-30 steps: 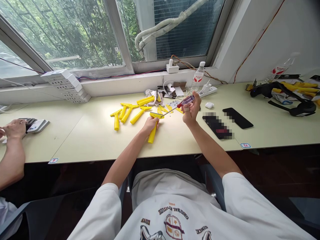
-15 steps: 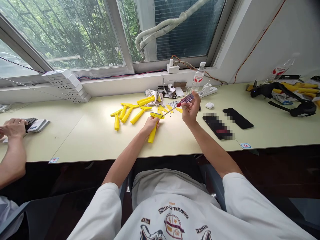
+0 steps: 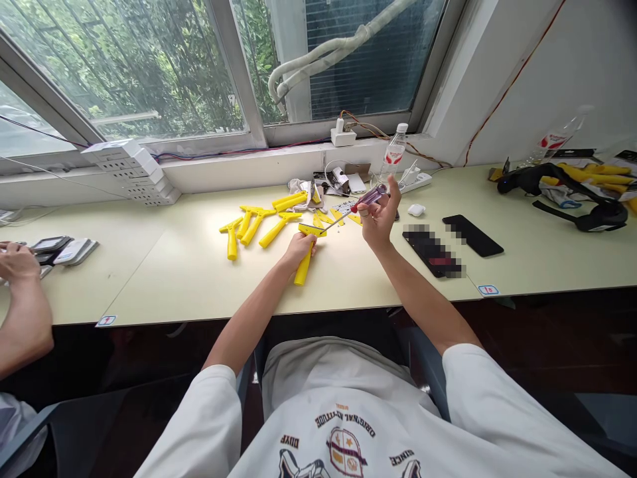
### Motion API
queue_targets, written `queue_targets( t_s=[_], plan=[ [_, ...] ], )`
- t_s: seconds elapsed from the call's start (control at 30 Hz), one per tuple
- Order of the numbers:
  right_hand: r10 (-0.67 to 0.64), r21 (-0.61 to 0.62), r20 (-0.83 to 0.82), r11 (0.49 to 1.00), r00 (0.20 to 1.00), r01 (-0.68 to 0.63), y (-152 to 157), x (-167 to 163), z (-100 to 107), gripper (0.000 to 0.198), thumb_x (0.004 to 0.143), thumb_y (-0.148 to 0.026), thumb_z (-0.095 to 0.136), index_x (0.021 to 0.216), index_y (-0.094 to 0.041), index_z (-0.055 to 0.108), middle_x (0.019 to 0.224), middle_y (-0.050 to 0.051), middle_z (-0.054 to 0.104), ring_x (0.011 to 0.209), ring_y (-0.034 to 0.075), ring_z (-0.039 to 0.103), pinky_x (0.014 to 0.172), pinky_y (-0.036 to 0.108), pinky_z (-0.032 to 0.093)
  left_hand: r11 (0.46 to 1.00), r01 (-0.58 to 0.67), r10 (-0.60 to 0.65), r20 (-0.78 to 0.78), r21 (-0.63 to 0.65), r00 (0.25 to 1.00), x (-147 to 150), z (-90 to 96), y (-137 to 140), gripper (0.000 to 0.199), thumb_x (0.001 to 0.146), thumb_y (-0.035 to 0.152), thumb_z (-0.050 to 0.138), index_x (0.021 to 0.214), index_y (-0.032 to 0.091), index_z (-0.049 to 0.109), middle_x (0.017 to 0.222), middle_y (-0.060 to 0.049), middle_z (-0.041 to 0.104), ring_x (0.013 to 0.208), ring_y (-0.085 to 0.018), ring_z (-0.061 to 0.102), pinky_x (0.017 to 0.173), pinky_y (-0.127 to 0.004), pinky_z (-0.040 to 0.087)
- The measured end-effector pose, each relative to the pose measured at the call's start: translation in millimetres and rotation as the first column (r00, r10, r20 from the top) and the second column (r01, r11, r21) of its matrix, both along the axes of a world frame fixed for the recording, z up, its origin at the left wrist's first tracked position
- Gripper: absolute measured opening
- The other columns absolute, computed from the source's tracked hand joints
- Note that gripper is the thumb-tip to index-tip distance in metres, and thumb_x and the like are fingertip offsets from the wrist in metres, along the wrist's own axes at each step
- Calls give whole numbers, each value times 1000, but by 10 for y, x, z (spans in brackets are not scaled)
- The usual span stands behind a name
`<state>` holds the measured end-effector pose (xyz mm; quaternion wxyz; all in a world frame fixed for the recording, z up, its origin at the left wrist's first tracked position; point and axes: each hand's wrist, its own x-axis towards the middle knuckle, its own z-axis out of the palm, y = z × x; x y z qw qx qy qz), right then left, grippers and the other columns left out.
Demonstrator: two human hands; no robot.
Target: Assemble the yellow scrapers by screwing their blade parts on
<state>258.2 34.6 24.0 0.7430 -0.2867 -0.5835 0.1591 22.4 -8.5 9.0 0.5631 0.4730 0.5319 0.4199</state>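
My left hand (image 3: 299, 248) is closed around a yellow scraper (image 3: 303, 269), its handle slanting down toward the table edge and its wide head up. In my right hand (image 3: 379, 222) is a screwdriver (image 3: 369, 198) with a clear purple and red handle; the thumb and some fingers hold it while the index finger points up. The screwdriver's thin shaft slopes down to the left, and its tip meets the scraper's head. Several more yellow scrapers (image 3: 259, 224) lie on the table to the left. Small flat yellow pieces (image 3: 323, 217) lie just behind the held one.
A water bottle (image 3: 395, 153) and a power strip (image 3: 417, 182) stand at the back. Two dark phones (image 3: 472, 236) and a white earbud case (image 3: 417, 210) lie to the right, near a black head strap (image 3: 562, 192). At far left another person's hand (image 3: 20, 262) touches stacked items.
My right index finger has lifted off the screwdriver handle and points up. The scraper and my left hand keep their place. The other person's hand at far left has shifted left.
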Motion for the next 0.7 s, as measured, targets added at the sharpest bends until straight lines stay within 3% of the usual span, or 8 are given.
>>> queue_targets(
  t_s=[0.07, 0.17, 0.3, 0.47, 0.57, 0.63, 0.7],
  plan=[
    [112, -97, -6, 989, 994, -112, 1, -18, -13, 102, 88, -83, 85, 169, -43, 38, 123, 3, 78, 64, 12, 67, 53, 27, 61, 1000, 4, -4, 15, 0, 1000, 11, 25, -16, 14, 85, 16, 71, 82, 21, 58, 64, 0, 58, 54, -13, 51, 54, -27, 43],
    [303, -265, -12, 918, 953, -296, 0, -71, -54, 83, 88, -82, 85, 148, -32, 56, 102, 0, 81, 54, 12, 66, 41, 23, 48, 1000, -5, 5, 32, -6, 999, 26, 63, -41, 16, 85, 15, 72, 85, 21, 57, 69, 0, 60, 54, -12, 51, 54, -27, 43],
    [327, -326, -88, 883, 941, -338, -29, -135, -33, 64, 92, -87, 77, 112, -28, 59, 83, -2, 77, 52, 13, 64, 43, 24, 44, 1000, -8, 6, 112, 18, 994, 17, 69, -64, 22, 87, 20, 75, 101, 21, 58, 84, -1, 67, 56, -12, 54, 56, -27, 45],
    [206, -438, -130, 866, 970, -243, -13, -10, 69, 68, 90, -94, 71, 110, -30, 57, 66, -6, 63, 46, 12, 49, 44, 26, 36, 996, 87, -94, 268, 36, 959, -54, 24, -39, 24, 101, 40, 64, 110, 18, 63, 92, -6, 71, 58, -14, 58, 59, -28, 48],
    [116, -556, -43, 823, 992, -120, 77, 146, 65, 62, 96, -88, 68, 111, -29, 60, 62, -7, 54, 50, 15, 50, 47, 26, 37, 993, 112, -120, 355, 42, 927, -96, 17, -3, 42, 108, 54, 50, 113, 16, 69, 91, -9, 72, 60, -16, 60, 60, -30, 51],
    [90, -667, 94, 745, 992, -5, 154, 242, 18, 47, 99, -71, 73, 111, -26, 62, 65, -5, 57, 55, 16, 54, 51, 27, 40, 996, 92, -91, 359, 13, 929, -110, 23, 14, 54, 110, 64, 49, 117, 16, 71, 92, -10, 73, 62, -18, 63, 59, -31, 52],
    [127, -769, 279, 623, 952, 143, 220, 315, -59, 31, 100, -49, 74, 115, -24, 62, 74, -1, 65, 61, 19, 60, 57, 29, 45, 999, 37, -29, 323, -20, 946, -115, 29, 20, 54, 109, 67, 58, 123, 17, 73, 94, -10, 74, 63, -18, 64, 60, -30, 52]
  ],
)
